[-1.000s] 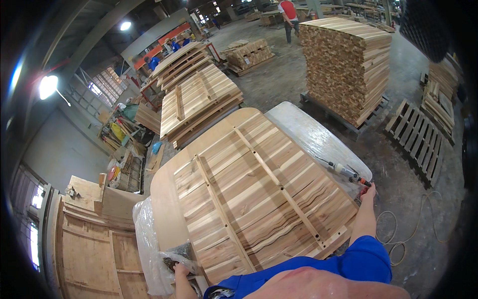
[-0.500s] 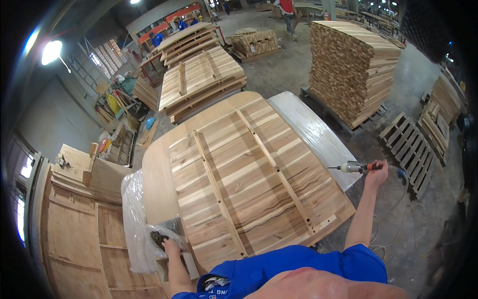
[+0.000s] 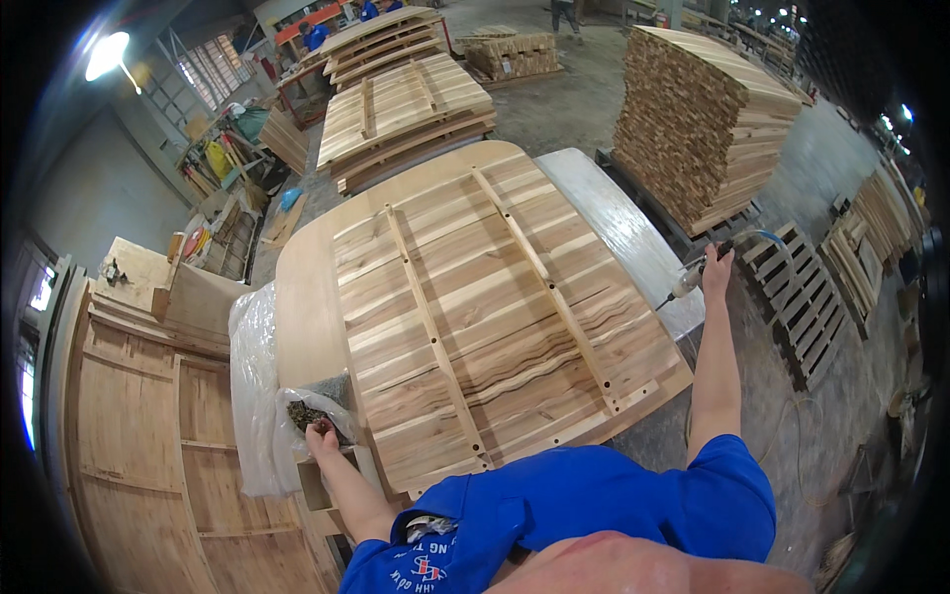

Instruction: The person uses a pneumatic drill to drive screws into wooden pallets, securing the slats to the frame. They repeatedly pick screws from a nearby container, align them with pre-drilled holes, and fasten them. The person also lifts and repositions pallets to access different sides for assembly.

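Observation:
My right hand (image 3: 717,263) grips a pneumatic screwdriver (image 3: 687,282) by its handle, out past the right edge of a slatted wooden panel (image 3: 495,297). Its bit points down and left toward that edge. At the left, my left hand (image 3: 322,434) is at a plastic bag (image 3: 336,411) that lies open, its fingers drawn together by a pile of small dark screws (image 3: 300,414). What the fingers hold is too small to make out. Two long wooden battens (image 3: 426,322) run across the panel, with dark holes along them.
Under the panel lies a larger pale board (image 3: 305,322). Plastic-wrapped material (image 3: 604,203) sticks out at right. Stacked panels (image 3: 406,109) stand beyond, a tall wood stack (image 3: 683,129) at far right. An air hose trails over the floor near a slatted pallet (image 3: 797,302).
My right hand has moved up and left with the screwdriver, whose bit now tips downward. My left hand stays by the screws, its fingers drawn back from the pile. The view has shifted.

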The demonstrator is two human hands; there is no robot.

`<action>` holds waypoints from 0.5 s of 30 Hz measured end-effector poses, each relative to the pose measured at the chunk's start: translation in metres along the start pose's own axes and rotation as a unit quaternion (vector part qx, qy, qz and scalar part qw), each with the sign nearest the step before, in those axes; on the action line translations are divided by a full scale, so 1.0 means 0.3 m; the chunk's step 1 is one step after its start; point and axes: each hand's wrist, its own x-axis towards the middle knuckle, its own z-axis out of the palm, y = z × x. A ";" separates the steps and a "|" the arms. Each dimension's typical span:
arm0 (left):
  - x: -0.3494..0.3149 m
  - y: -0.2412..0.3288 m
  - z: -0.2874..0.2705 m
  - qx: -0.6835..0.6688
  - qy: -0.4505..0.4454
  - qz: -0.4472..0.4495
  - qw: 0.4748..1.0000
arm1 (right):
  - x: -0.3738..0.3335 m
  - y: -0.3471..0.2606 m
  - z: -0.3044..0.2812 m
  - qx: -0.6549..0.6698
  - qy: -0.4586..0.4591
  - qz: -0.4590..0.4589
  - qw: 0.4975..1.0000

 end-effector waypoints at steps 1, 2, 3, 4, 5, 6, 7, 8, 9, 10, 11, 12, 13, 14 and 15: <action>-0.005 0.008 -0.016 -0.065 0.017 -0.029 0.997 | -0.016 0.020 -0.002 -0.014 -0.010 -0.015 1.000; 0.001 0.000 -0.015 -0.131 0.031 -0.039 0.990 | -0.015 0.043 -0.026 -0.031 -0.010 -0.037 0.999; 0.004 -0.004 -0.019 -0.165 0.025 -0.042 0.985 | -0.019 0.075 -0.038 -0.050 -0.013 -0.053 0.997; 0.004 0.017 -0.035 -0.202 0.018 -0.034 0.979 | -0.035 0.077 -0.024 -0.019 -0.036 -0.079 0.996; 0.008 0.031 -0.046 -0.238 0.010 -0.027 0.971 | -0.044 0.074 -0.011 -0.033 -0.038 -0.085 0.995; 0.013 0.038 -0.057 -0.268 -0.048 -0.009 0.962 | -0.057 0.071 0.010 -0.048 -0.040 -0.092 0.994; 0.018 0.036 -0.060 -0.296 -0.042 -0.030 0.954 | -0.068 0.067 0.024 -0.065 -0.041 -0.098 0.992; 0.023 0.031 -0.063 -0.324 -0.036 -0.053 0.944 | -0.070 0.058 0.033 -0.087 -0.067 -0.121 0.987; 0.029 0.024 -0.067 -0.351 -0.030 -0.075 0.933 | -0.070 0.048 0.033 -0.099 -0.079 -0.111 0.986; 0.021 0.025 -0.072 -0.375 -0.020 -0.089 0.923 | -0.092 0.043 0.058 -0.111 -0.099 -0.094 0.984; 0.022 0.040 -0.078 -0.402 -0.016 -0.105 0.910 | -0.098 0.038 0.071 -0.118 -0.115 -0.082 0.983; 0.024 0.053 -0.084 -0.428 -0.013 -0.121 0.896 | -0.107 0.034 0.087 -0.123 -0.087 -0.084 0.985; 0.031 0.048 -0.077 -0.413 -0.003 -0.124 0.902 | -0.099 0.041 0.079 -0.132 -0.050 -0.091 0.986; 0.035 0.050 -0.072 -0.395 0.007 -0.120 0.911 | -0.100 0.051 0.078 -0.138 -0.017 -0.092 0.986; 0.037 0.050 -0.065 -0.376 0.016 -0.115 0.919 | -0.103 0.063 0.073 -0.143 -0.009 -0.116 0.983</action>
